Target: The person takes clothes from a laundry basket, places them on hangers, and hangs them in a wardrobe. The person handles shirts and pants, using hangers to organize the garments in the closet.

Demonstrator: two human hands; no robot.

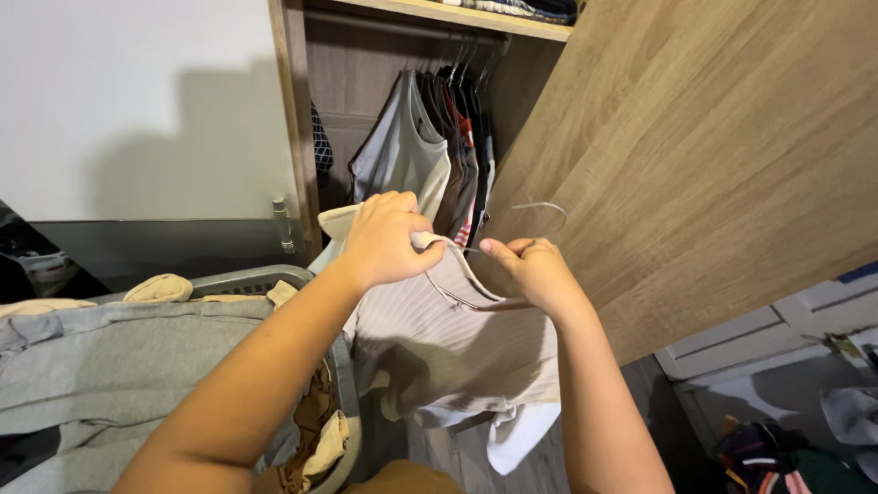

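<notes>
From the head view, an open wardrobe stands at twelve o'clock, with clothes hanging on its rail. Its wooden door fills the side from one to three o'clock, and a white wall is at ten o'clock. A grey basket with laundry is at eight o'clock. In the centre, the left hand pinches the beige top at its neck. The right hand closes on the wire hanger inside it.
</notes>
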